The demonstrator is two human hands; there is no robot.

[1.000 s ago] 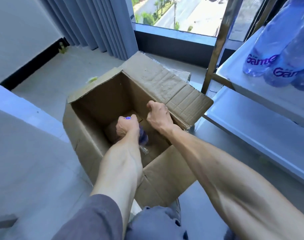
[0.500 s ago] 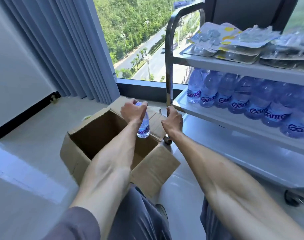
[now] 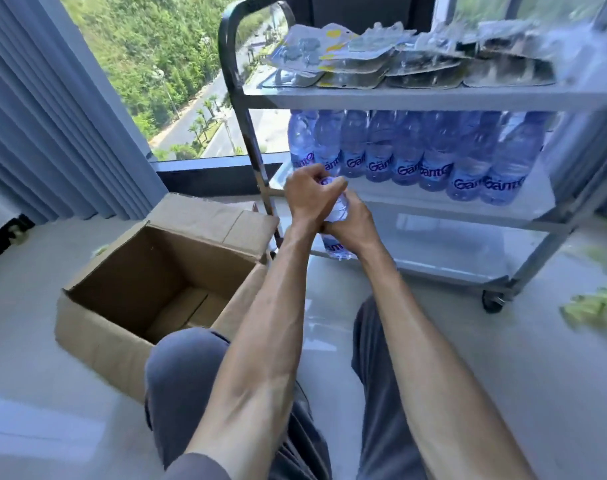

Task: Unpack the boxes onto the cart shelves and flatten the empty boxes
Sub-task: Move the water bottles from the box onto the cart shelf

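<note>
Left hand (image 3: 309, 195) and right hand (image 3: 350, 221) grip a clear blue-labelled water bottle (image 3: 336, 233)

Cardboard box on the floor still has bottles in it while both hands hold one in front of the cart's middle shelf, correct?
Not quite. The head view shows the cardboard box with nothing visible inside. The rest stands: left hand and right hand grip one water bottle before the middle shelf.
</note>
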